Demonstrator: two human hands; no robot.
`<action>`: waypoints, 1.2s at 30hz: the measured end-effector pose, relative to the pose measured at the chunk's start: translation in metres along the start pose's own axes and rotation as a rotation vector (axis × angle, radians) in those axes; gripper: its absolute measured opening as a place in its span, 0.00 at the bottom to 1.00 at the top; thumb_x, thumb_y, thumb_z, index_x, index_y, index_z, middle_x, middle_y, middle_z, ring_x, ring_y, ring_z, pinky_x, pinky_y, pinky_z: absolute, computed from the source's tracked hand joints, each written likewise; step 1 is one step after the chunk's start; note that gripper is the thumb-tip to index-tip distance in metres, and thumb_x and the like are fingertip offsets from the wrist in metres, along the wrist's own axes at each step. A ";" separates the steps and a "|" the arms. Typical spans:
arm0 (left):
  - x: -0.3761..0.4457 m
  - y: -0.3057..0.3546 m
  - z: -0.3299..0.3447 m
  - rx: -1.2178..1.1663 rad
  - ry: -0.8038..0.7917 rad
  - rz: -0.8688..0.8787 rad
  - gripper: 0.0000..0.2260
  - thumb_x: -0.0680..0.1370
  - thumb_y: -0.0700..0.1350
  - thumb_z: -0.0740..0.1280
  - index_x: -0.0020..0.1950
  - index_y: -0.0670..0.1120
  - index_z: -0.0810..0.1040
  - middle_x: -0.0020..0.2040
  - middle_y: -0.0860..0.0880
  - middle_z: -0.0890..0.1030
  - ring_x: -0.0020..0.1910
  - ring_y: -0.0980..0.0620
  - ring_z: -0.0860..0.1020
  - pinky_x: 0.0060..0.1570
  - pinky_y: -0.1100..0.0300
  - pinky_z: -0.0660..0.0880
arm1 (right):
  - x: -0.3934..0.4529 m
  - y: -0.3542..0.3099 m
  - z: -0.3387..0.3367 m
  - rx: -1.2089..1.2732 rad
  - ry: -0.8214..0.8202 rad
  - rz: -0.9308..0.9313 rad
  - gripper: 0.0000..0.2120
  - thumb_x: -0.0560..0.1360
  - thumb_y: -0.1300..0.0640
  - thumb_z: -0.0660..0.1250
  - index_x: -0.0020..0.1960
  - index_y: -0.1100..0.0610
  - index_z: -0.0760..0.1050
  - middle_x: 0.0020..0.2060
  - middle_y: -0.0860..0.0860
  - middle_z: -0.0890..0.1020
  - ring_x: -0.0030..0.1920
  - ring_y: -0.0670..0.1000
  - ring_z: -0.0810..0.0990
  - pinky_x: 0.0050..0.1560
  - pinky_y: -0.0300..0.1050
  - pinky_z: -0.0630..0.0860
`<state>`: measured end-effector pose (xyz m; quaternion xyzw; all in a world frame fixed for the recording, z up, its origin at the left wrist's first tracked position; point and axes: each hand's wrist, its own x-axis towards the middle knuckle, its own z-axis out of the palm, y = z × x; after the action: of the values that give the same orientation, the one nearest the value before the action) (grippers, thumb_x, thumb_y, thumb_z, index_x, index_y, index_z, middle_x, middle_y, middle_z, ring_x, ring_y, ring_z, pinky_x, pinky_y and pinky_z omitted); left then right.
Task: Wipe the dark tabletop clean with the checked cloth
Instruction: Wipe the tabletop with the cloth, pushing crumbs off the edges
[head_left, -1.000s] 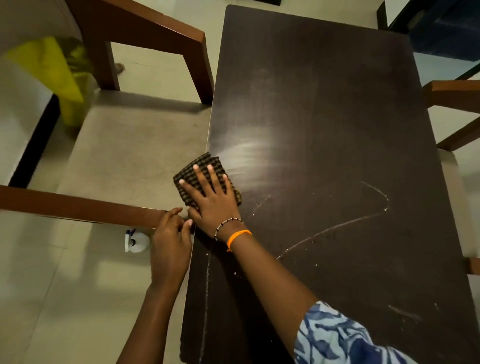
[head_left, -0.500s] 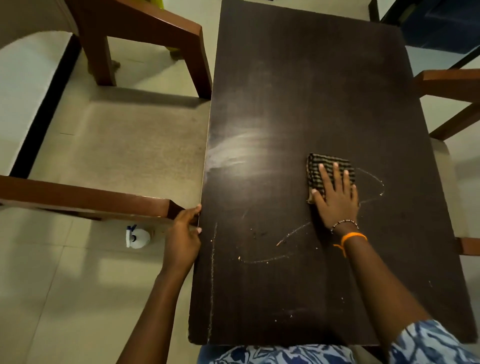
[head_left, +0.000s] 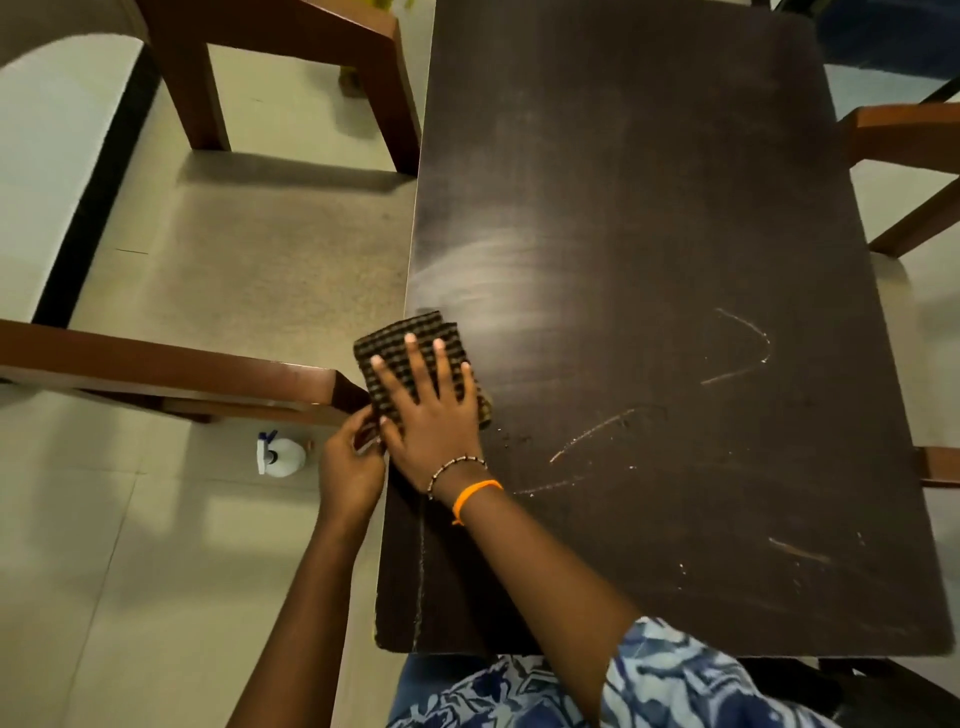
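Observation:
The dark tabletop (head_left: 649, 208) fills the middle and right of the view, with pale dust streaks and crumbs on its near half. A folded checked cloth (head_left: 395, 343) lies at the table's left edge, partly overhanging it. My right hand (head_left: 431, 410) presses flat on the cloth with fingers spread and straight. My left hand (head_left: 350, 467) is cupped just below the table's left edge, right under the cloth, with fingers curled; whether it holds crumbs is hidden.
A wooden chair (head_left: 218, 374) with a beige seat stands against the table's left side, its armrest close to my left hand. A white spray bottle (head_left: 280, 454) sits on the tiled floor below it. Another wooden chair (head_left: 904, 140) stands at the right.
My right hand has swept the cloth from the table's middle right back to the left edge. My left hand has shifted from gripping the edge to cupping under the cloth.

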<state>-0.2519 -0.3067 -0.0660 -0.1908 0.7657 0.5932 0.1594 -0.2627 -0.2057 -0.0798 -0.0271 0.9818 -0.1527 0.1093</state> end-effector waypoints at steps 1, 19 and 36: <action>-0.004 -0.003 0.000 0.028 0.053 -0.027 0.18 0.76 0.31 0.61 0.66 0.41 0.72 0.59 0.45 0.78 0.57 0.49 0.76 0.55 0.61 0.71 | -0.004 0.000 0.002 -0.007 -0.013 -0.056 0.31 0.75 0.46 0.58 0.75 0.43 0.51 0.77 0.52 0.46 0.76 0.58 0.42 0.72 0.61 0.40; -0.041 0.035 0.115 1.109 -0.437 0.605 0.33 0.78 0.56 0.58 0.76 0.45 0.45 0.78 0.48 0.45 0.76 0.49 0.41 0.70 0.52 0.36 | -0.146 0.262 -0.067 -0.017 0.187 0.769 0.30 0.78 0.48 0.58 0.75 0.44 0.49 0.77 0.51 0.50 0.76 0.57 0.47 0.74 0.61 0.48; -0.050 0.065 0.171 1.037 -0.314 0.734 0.21 0.74 0.41 0.60 0.67 0.40 0.68 0.66 0.40 0.70 0.67 0.41 0.68 0.71 0.44 0.56 | -0.110 0.182 -0.042 0.028 0.197 0.377 0.32 0.72 0.45 0.59 0.74 0.41 0.53 0.76 0.49 0.55 0.76 0.56 0.52 0.73 0.58 0.50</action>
<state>-0.2358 -0.1214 -0.0294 0.2736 0.9355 0.1837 0.1276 -0.1684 -0.0100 -0.0734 0.1738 0.9732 -0.1450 0.0399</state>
